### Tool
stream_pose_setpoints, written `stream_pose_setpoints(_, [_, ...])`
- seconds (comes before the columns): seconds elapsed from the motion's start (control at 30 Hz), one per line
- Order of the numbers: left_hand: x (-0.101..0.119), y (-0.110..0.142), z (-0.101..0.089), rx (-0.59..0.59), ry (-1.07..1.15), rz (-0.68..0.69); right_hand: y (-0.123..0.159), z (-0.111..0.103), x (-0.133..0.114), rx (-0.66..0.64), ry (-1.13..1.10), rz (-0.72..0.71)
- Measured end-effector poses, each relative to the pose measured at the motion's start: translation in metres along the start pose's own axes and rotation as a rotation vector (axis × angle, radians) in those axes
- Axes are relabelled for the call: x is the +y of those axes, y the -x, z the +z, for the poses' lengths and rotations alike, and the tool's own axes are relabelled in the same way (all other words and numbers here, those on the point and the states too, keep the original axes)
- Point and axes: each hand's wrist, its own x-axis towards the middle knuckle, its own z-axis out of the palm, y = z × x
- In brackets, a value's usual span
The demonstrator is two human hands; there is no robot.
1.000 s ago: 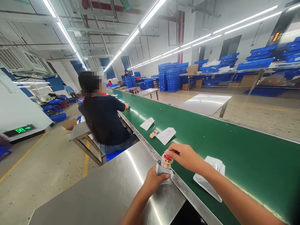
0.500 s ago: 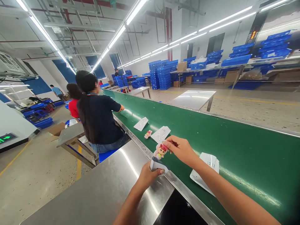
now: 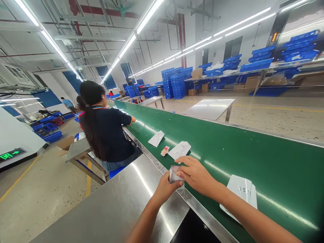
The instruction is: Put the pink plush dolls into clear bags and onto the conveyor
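Note:
My left hand (image 3: 164,189) grips a small white plastic bag (image 3: 173,174), fingers wrapped behind it and thumb across the front, above the edge of the green conveyor belt (image 3: 222,148). At the bag's mouth is my right hand (image 3: 198,176), its thumb and fingers apart and touching or nearly touching the rim. No doll shows between its fingers; the bag's inside is hidden from me. Just beyond, a small pink doll (image 3: 165,151) lies on the belt beside a flat white bag (image 3: 180,150). Another white bag (image 3: 156,138) lies farther along. Under my right forearm rest white bags (image 3: 241,192), partly covered.
A steel table (image 3: 101,206) adjoins the belt on my left. One co-worker in a dark shirt (image 3: 108,131) sits ahead, an arm over the belt. Across it stand a pale table (image 3: 211,108) and stacked blue crates (image 3: 178,86).
The pink doll that my right hand held above the bag is out of sight. My right hand has come down to the bag's mouth, its fingers spread. The view has shifted slightly.

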Motion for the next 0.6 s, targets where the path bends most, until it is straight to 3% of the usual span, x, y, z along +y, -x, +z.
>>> stream_pose_setpoints(0.1, [0.008, -0.004, 0.011, 0.018, -0.124, 0.081, 0.010, 0.004, 0.005, -0.026, 0.062, -0.124])
stream_pose_setpoints(0.2, [0.016, -0.007, 0.023, -0.016, -0.271, 0.128, 0.018, -0.002, 0.011, -0.129, 0.048, -0.076])
stream_pose_setpoints(0.3, [0.022, -0.018, 0.021, -0.267, -0.110, 0.142, 0.022, -0.022, 0.023, -0.161, -0.090, 0.009])
stream_pose_setpoints(0.37, [0.019, -0.037, 0.009, -0.368, 0.060, 0.158, 0.026, -0.036, 0.039, -0.095, -0.171, 0.113])
stream_pose_setpoints(0.43, [0.009, -0.063, -0.009, -0.235, 0.050, 0.154, 0.032, -0.045, 0.059, 0.005, -0.129, 0.270])
stream_pose_setpoints(0.5, [-0.006, -0.091, -0.026, 0.043, -0.291, 0.100, 0.039, -0.046, 0.080, 0.076, 0.007, 0.378])
stream_pose_setpoints(0.6, [-0.031, -0.126, -0.039, 0.158, -0.474, 0.058, 0.048, -0.042, 0.104, 0.118, 0.123, 0.447])
